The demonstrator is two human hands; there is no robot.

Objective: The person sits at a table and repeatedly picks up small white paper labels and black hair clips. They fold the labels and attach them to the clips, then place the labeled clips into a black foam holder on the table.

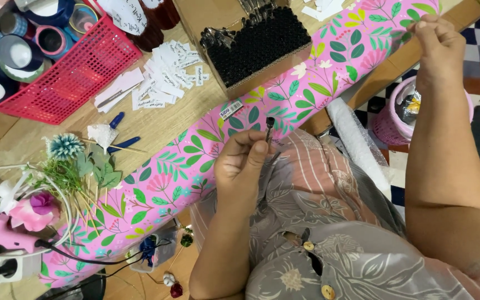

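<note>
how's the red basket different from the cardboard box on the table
The red basket is perforated plastic; the cardboard box has plain brown solid walls. The red basket holds ribbon rolls, mostly blue and pink; the cardboard box is packed with small black upright pieces. Both sit open-topped on the wooden table, beyond the hands.

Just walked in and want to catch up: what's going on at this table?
A person seated at a wooden table holds a small dark pen-like piece upright in the left hand. The right hand is raised, pinching something too small to make out. A roll of pink floral wrapping paper lies across the table edge, beside a cardboard box of black pieces, paper labels and a red basket.
</note>
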